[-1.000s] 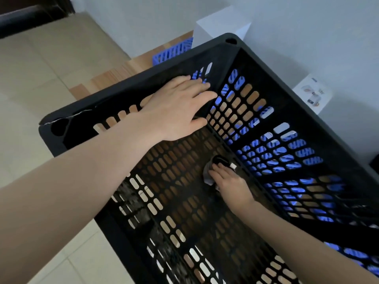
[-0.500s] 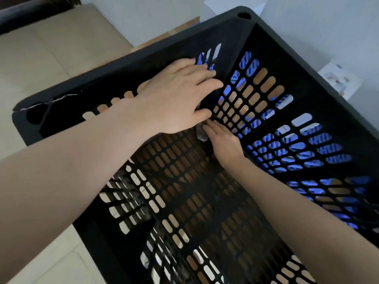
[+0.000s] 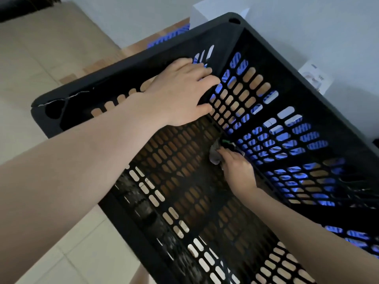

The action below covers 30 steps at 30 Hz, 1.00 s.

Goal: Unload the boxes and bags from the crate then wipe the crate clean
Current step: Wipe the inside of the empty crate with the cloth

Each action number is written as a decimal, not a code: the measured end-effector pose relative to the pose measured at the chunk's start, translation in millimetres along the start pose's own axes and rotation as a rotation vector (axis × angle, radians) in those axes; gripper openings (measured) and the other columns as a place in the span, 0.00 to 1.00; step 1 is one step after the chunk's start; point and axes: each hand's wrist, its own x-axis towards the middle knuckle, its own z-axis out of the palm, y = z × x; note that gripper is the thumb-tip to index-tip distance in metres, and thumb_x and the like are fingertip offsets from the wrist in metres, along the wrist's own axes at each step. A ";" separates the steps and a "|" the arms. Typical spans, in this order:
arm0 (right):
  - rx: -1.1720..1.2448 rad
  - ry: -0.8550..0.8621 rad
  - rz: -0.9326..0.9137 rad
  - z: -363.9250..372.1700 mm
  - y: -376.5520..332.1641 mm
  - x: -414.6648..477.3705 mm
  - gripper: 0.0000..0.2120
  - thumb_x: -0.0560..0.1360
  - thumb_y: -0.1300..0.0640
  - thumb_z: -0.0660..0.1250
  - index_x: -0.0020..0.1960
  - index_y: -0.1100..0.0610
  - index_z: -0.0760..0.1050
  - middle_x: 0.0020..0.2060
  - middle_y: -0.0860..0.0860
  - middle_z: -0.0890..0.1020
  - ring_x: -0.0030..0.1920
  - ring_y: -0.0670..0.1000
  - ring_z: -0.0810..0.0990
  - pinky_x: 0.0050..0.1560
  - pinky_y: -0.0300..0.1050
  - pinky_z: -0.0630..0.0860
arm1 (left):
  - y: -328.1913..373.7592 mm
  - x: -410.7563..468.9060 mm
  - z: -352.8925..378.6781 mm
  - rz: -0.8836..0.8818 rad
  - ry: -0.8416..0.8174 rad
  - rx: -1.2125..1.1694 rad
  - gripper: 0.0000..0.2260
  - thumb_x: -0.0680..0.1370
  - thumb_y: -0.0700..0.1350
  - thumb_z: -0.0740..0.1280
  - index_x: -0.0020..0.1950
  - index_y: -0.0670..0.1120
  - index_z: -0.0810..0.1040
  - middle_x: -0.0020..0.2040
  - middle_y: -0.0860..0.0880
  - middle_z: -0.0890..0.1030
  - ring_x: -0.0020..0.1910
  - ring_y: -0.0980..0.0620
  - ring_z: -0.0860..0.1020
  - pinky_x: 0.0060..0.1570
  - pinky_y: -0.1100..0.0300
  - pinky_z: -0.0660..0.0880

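A large black slotted crate fills the view, with nothing inside but my hands and a cloth. My left hand lies flat with spread fingers against the inside of the far wall, near the far corner. Deep inside, my right hand presses a small grey cloth onto the crate floor where it meets the right wall. Its fingers curl over the cloth. Part of the cloth is hidden under the fingers.
A blue slotted crate shows behind the far rim, and more blue shows through the right wall's slots. A white box stands at the back. A small white carton lies to the right. Pale floor tiles lie left.
My right hand with the cloth has slid back from the far corner under my left hand, along the foot of the right wall. My left hand stays on the far wall.
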 end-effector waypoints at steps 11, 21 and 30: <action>0.129 -0.113 -0.783 45.0 -72.5 -91.0 0.13 0.80 0.60 0.60 0.62 0.59 0.78 0.65 0.52 0.77 0.67 0.52 0.73 0.67 0.49 0.71 | 1.4 -3.5 -3.8 0.008 -0.007 0.015 0.27 0.80 0.57 0.58 0.77 0.49 0.62 0.78 0.46 0.62 0.78 0.47 0.56 0.75 0.53 0.44; -0.189 0.037 -0.403 -4.5 23.0 7.8 0.19 0.69 0.71 0.73 0.59 0.64 0.79 0.61 0.59 0.79 0.62 0.60 0.77 0.61 0.59 0.75 | 1.5 -0.3 -1.7 0.001 -0.008 -0.008 0.27 0.80 0.58 0.59 0.77 0.49 0.62 0.78 0.45 0.62 0.78 0.47 0.56 0.75 0.53 0.45; 0.191 -0.021 -0.378 43.8 -78.1 -51.4 0.19 0.71 0.67 0.71 0.62 0.59 0.78 0.62 0.54 0.79 0.64 0.54 0.76 0.67 0.53 0.71 | 2.6 -0.6 -2.8 -0.003 0.018 -0.025 0.26 0.80 0.57 0.59 0.76 0.49 0.63 0.77 0.45 0.63 0.77 0.47 0.57 0.75 0.53 0.45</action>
